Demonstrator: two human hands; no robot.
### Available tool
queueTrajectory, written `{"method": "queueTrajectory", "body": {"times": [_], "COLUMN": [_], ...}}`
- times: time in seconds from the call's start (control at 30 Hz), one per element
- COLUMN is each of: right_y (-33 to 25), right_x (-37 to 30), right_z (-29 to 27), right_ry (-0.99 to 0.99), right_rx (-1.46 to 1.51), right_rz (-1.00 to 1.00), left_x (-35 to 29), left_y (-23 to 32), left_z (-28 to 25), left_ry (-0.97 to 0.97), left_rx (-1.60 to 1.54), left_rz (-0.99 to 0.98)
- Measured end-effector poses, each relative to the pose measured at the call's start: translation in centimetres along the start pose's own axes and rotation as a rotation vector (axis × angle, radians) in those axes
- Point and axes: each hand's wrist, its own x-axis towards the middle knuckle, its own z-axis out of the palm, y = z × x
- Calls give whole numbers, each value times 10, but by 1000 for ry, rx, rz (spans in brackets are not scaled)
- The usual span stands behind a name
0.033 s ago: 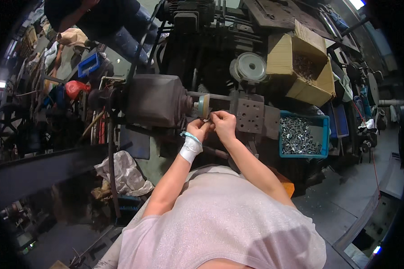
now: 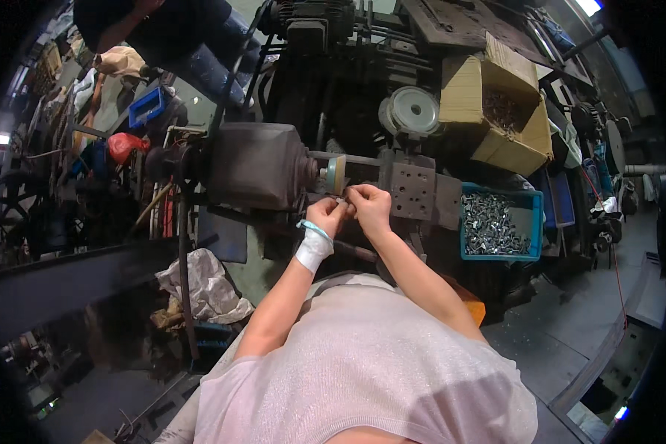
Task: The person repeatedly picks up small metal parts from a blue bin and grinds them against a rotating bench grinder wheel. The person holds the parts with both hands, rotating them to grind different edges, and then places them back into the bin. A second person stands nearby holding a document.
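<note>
My left hand (image 2: 326,212), with a white wrap and a pale green band at its wrist, is closed in a pinch. Against it, fingertip to fingertip, my right hand (image 2: 371,206) is pinched too. A small light-coloured metal piece (image 2: 341,200) shows between the fingertips; its shape is mostly hidden by them. Just beyond the hands is a round wheel (image 2: 336,175) with a tan rim and greenish face, on the shaft of a dark machine housing (image 2: 251,166). To the right of my right hand sits a dark metal block (image 2: 413,191) with several holes.
A blue-green crate (image 2: 502,257) of small shiny metal parts stands at the right. Behind it is an open cardboard box (image 2: 462,90) with small brownish pieces inside. A round metal disc (image 2: 414,111) sits beyond the block. Another person (image 2: 163,33) stands at the far left.
My left fingers have shifted very slightly, and a bit more of the light-coloured piece shows between the fingertips. The wheel and the machine stay in place.
</note>
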Motion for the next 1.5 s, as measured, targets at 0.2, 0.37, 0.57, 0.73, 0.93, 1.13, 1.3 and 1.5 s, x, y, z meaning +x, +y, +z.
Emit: {"method": "queueTrajectory", "body": {"times": [0.2,0.37,0.57,0.73,0.93,1.13,1.3,1.5], "right_y": [-48,-49,-62,-106,-141,33,59,70], "right_x": [-53,-53,0,106,127,63,19,22], "right_z": [-11,-24,-117,-277,-414,-445,-383,-390], "right_ry": [-151,-130,-6,108,872,728,402,318], "right_rx": [118,245,1016,1007,-614,-1107,-1392,-1522], "right_rz": [-288,-127,546,177,27,138,353,231], "left_x": [-40,-41,-44,-50,-51,-52,-52,-54], "left_y": [29,38,11,-2,-15,-23,-20,-24], "left_z": [4,13,8,5,3,5,15,27], "left_ry": [114,36,-7,50,109,163,190,200], "left_rx": [239,206,71,7,-55,-1,94,159], "left_rz": [541,537,241,172,76,17,-12,-16]}}
